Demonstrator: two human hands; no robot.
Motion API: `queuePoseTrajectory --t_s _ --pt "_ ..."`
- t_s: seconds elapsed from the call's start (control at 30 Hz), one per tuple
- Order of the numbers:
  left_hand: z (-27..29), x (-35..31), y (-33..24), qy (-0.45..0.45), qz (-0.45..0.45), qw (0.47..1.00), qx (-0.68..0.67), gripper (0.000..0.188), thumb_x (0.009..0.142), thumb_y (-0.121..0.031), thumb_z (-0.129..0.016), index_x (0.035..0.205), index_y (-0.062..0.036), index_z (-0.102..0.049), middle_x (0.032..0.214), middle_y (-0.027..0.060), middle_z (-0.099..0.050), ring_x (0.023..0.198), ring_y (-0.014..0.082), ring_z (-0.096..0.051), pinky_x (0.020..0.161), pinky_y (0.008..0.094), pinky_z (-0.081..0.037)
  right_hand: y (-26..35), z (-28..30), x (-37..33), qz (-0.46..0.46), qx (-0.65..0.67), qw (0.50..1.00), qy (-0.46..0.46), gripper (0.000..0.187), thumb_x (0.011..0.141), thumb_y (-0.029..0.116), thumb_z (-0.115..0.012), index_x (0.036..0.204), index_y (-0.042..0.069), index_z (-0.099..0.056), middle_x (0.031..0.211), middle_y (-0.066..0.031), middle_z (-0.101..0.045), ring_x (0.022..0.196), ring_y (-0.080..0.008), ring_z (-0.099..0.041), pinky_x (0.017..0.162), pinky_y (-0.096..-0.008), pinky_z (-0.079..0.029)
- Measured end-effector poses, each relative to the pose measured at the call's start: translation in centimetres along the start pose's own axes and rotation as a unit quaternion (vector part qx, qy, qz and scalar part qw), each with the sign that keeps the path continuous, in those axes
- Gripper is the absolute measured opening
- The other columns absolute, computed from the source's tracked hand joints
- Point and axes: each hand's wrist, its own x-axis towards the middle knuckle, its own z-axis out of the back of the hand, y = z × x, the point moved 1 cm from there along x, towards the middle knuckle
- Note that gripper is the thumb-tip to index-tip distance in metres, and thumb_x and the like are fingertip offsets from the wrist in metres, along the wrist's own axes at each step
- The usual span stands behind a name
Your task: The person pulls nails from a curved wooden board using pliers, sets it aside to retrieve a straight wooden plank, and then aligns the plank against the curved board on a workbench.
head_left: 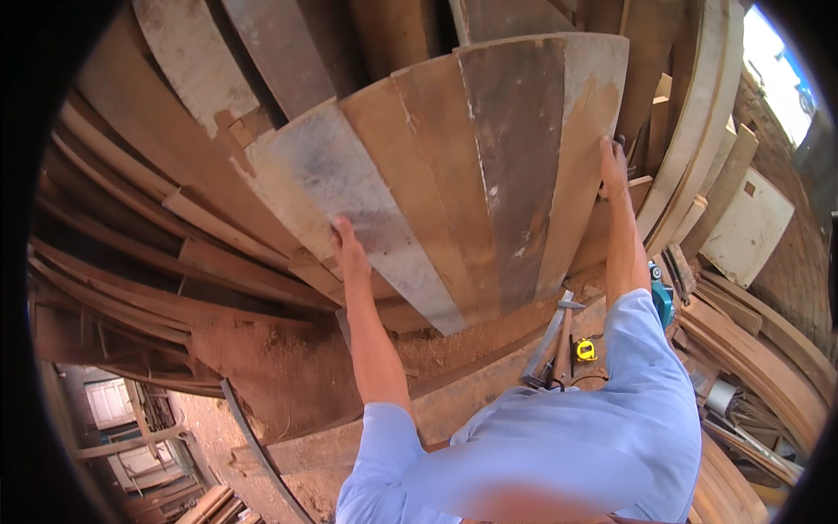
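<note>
The right hand (pixel 614 166) grips the right edge of a fan-shaped wooden panel (pixel 480 175), thumb over its face and fingers around the side. The left hand (pixel 351 249) lies against the same panel near its left edge, but its fingers are partly hidden, so I cannot tell whether they are closed around anything. The panel spreads between and beyond both hands, wide and curved at its far end and narrower toward the person, made up of side-by-side boards in pale grey, tan and dark brown. Between the panel's near end and the person's light blue shirt (pixel 559 437), a hammer (pixel 564 345) lies with its head pointing away, beside a grey metal bar (pixel 543 343) and just left of a yellow tape measure (pixel 585 350). A teal tool (pixel 662 301), partly hidden by the right sleeve, sits to the right. Reddish-brown sawdust (pixel 253 367) covers the area left of the left forearm, near a dark curved strip (pixel 257 445). Farther out, long planks (pixel 131 179) are stacked on the left, and curved timbers (pixel 759 349) and a pale board (pixel 749 229) stand or lie on the right.
</note>
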Motion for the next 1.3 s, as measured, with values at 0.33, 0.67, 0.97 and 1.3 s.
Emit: queuePoseTrajectory --t_s 0.33,0.67,0.97,1.3 --pt "5.0 -13.2 -2.7 -0.111 0.022 0.993 0.019 0.052 0.096 -0.051 -0.06 0.116 -0.0034 -0.054 0.112 0.0018 -0.055 0.101 0.0138 -0.049 0.089 0.0324 -0.041 -5.6 8.2 -4.0 -0.087 0.224 0.97 0.034 0.078 0.099 0.057 -0.045 0.154 0.005 -0.028 0.147 -0.0017 -0.045 0.136 -0.0168 -0.036 0.116 -0.0312 -0.023" --pt "13.4 -15.6 -2.1 -0.107 -0.057 0.993 -0.008 0.079 0.092 -0.071 -0.047 0.13 -0.0024 -0.048 0.119 0.006 -0.055 0.108 0.0191 -0.05 0.097 0.0363 -0.04 1.4 6.6 -12.4 0.0 0.253 0.96 0.117 0.07 0.092 0.061 -0.054 0.135 0.006 -0.047 0.137 -0.0007 -0.049 0.13 -0.0166 -0.039 0.115 -0.0365 -0.026" --pt "20.2 -14.7 0.9 -0.216 0.044 0.958 -0.182 0.114 0.075 -0.087 -0.048 0.156 -0.0127 -0.019 0.159 0.0095 -0.026 0.146 0.0303 -0.024 0.12 0.0496 -0.018 1.3 3.9 -14.1 0.046 0.149 0.965 0.211 0.03 0.104 0.042 -0.048 0.099 0.012 -0.051 0.094 0.0014 -0.044 0.092 -0.0123 -0.043 0.086 -0.0318 -0.04" --pt "19.6 -18.5 6.9 -0.211 0.118 0.932 -0.27 0.07 0.096 -0.055 -0.051 0.148 -0.0108 -0.039 0.151 0.0088 -0.041 0.138 0.0289 -0.038 0.115 0.0466 -0.03 -8.1 6.3 -13.6 0.287 -0.152 0.938 0.124 0.029 0.09 0.011 -0.05 0.118 0.004 -0.052 0.097 -0.0125 -0.05 0.087 -0.0286 -0.046 0.078 -0.0387 -0.04"
